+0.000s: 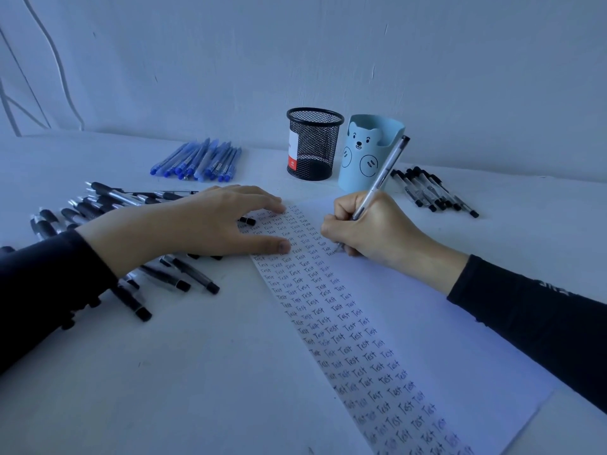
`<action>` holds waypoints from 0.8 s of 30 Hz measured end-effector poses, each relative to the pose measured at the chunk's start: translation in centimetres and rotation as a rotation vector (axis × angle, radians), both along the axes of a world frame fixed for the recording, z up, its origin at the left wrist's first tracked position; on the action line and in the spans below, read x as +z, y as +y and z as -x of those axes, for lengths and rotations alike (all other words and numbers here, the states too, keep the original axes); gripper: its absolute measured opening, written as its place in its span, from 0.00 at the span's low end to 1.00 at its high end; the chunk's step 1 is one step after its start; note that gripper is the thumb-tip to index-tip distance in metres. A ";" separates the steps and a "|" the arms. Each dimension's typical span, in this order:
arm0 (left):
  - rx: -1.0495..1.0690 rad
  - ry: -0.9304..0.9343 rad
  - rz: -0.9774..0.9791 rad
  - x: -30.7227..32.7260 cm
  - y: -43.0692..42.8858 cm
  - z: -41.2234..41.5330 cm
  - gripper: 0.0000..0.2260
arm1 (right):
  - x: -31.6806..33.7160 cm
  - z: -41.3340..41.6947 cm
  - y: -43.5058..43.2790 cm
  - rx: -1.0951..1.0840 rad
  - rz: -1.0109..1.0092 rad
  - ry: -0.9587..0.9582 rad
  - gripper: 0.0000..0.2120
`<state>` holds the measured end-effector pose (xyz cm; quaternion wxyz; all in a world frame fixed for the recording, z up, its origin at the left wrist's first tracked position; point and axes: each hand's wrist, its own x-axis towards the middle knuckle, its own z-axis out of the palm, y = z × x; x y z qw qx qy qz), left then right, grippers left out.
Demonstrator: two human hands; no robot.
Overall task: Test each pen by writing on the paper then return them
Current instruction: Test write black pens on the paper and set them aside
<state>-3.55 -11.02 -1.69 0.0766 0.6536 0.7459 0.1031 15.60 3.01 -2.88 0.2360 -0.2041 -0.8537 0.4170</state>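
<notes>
Well, mesh cup (313, 149) beside bear cup (364, 159).

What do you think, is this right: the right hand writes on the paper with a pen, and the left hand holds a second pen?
Not quite. The right hand does write on the paper with a pen, but the left hand holds no pen. The head view shows it lying flat, fingers straight, pressing on the paper's left edge.

The mesh cup (314, 144) is black, the bear cup (368, 156) pale blue, far pens (200, 157) blue; paper (427, 323) white with rows of black words.
</notes>
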 end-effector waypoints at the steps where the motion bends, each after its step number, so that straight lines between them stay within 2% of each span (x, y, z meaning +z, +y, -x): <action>1: 0.004 0.000 0.004 0.1 0.0 -0.1 0.34 | 0.1 0.0 0.1 0.001 0.022 0.006 0.19; 6: 0.006 0.011 0.022 0.3 -0.1 -0.1 0.34 | 1.5 -0.3 0.7 0.041 0.233 0.064 0.21; 9: 0.007 0.024 0.030 0.2 -0.1 0.0 0.35 | 2.5 -0.5 1.2 0.051 0.359 0.056 0.12; 13: 0.007 0.029 0.040 0.1 -0.1 0.2 0.37 | 3.0 -0.6 2.0 0.084 0.608 0.117 0.21; 17: 0.004 0.032 0.051 0.2 -0.1 0.1 0.37 | 3.4 -0.8 2.5 0.095 0.582 0.109 0.19; 20: 0.007 0.033 0.056 0.3 -0.2 -0.1 0.39 | 3.9 -1.0 2.9 0.129 0.651 0.084 0.16; 24: 0.005 0.023 0.064 0.4 -0.2 0.0 0.41 | 3.8 -1.2 3.6 0.215 0.739 0.063 0.22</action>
